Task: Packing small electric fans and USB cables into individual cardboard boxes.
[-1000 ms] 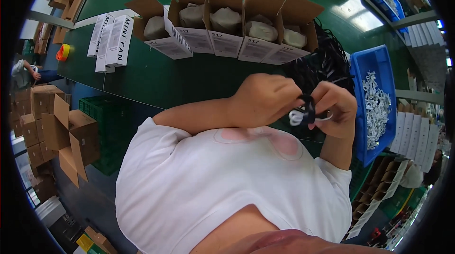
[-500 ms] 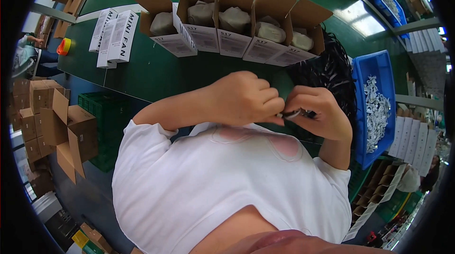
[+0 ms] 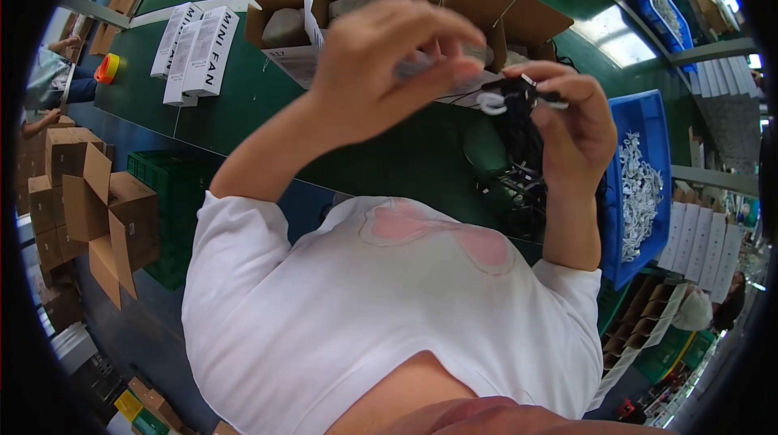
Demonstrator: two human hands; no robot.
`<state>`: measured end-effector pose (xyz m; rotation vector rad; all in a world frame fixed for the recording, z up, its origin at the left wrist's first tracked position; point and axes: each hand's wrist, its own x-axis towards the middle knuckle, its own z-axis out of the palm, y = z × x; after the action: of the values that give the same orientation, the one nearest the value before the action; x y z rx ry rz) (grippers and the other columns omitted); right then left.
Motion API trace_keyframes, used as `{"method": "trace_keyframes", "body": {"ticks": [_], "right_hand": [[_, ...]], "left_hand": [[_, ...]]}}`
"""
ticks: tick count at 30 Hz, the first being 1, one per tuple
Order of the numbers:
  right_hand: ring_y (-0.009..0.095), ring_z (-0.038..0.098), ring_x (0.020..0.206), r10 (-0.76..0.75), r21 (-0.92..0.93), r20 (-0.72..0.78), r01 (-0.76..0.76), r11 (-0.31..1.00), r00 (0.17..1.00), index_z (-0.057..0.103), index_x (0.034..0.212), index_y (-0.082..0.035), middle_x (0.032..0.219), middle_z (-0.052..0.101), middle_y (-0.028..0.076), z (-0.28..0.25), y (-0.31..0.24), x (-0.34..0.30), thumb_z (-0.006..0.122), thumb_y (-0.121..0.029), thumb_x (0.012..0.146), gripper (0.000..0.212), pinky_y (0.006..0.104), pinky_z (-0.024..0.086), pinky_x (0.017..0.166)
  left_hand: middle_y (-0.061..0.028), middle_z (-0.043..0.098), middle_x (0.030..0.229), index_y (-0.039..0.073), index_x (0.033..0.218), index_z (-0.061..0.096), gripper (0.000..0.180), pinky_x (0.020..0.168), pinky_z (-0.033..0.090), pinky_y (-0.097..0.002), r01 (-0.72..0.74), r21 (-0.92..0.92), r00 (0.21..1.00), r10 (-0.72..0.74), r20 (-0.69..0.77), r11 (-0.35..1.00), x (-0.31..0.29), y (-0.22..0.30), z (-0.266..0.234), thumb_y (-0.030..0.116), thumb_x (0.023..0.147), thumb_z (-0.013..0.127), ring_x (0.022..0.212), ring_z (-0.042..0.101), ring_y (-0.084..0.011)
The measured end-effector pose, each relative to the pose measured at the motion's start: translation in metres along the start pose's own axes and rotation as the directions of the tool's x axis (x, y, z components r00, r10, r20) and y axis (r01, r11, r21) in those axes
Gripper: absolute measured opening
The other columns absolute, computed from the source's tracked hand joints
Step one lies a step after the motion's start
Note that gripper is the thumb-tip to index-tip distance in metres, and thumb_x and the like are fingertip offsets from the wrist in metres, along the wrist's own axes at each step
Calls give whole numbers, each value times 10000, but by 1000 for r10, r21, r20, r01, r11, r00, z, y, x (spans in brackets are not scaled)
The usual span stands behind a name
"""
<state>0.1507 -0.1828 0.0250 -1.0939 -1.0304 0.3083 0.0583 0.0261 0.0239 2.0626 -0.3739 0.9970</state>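
My right hand (image 3: pixel 579 115) pinches a black cable (image 3: pixel 527 86) together with a white looped strap (image 3: pixel 492 103). My left hand (image 3: pixel 389 58), blurred by motion, is raised over the row of open boxes, its thumb apart from its fingers and nothing visible held in it. Those white-fronted cartons (image 3: pixel 288 64) stand with brown flaps up. Pale wrapped items sit inside, such as the wrapped item (image 3: pixel 285 28) in the leftmost box; my left hand hides much of the middle ones. A pile of black cables (image 3: pixel 519 192) lies below my right hand.
A blue bin (image 3: pixel 609 192) of white straps (image 3: pixel 640 208) stands at the right. Closed white boxes (image 3: pixel 212 50) and a yellow-orange tape roll (image 3: pixel 106 69) lie on the green table (image 3: pixel 381 167) at left. Beside the table are a green crate (image 3: pixel 166 184) and an open carton (image 3: pixel 121 208).
My hands, earlier close together near my chest, have separated. The left has swung up and left over the boxes; the right has risen with the cable and strap.
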Motion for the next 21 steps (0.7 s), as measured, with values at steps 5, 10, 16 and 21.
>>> {"method": "trace_keyframes", "body": {"ticks": [5, 10, 16, 21], "right_hand": [[200, 655, 958, 27, -62, 69, -23, 998, 997, 594, 1072, -8, 1126, 673, 145, -16, 12, 36, 617, 96, 873, 225, 248, 511, 854], [166, 649, 920, 72, -213, 48, -60, 975, 996, 602, 1070, -10, 1113, 685, 103, -14, 29, 41, 630, 87, 869, 225, 234, 507, 845], [150, 634, 888, 112, -311, 7, -104, 945, 994, 605, 1042, -6, 1098, 691, 72, -10, 35, 40, 628, 97, 852, 217, 236, 506, 829], [193, 633, 900, 8, -402, 100, 33, 915, 995, 601, 1014, 8, 1083, 692, 81, -13, 29, 37, 629, 116, 811, 232, 281, 511, 815]], "left_hand": [[-155, 716, 845, -20, 959, 725, 399, 738, 531, -373, 196, 303, 911, -288, 296, 933, 94, -45, 2, 316, 754, 787, 751, 654, -303], [-133, 726, 813, 38, 882, 758, 281, 684, 545, -395, 11, 379, 438, -346, 830, 925, 126, -56, 12, 285, 749, 769, 732, 682, -298], [-42, 686, 707, 137, 886, 759, 262, 611, 504, -338, -287, 697, 429, -562, 707, 658, 123, -6, 4, 324, 709, 809, 644, 631, -239], [-66, 699, 708, 108, 748, 750, 186, 558, 508, -359, -417, 651, 514, -427, 744, 634, 116, -9, 10, 272, 663, 768, 582, 602, -268]]}}
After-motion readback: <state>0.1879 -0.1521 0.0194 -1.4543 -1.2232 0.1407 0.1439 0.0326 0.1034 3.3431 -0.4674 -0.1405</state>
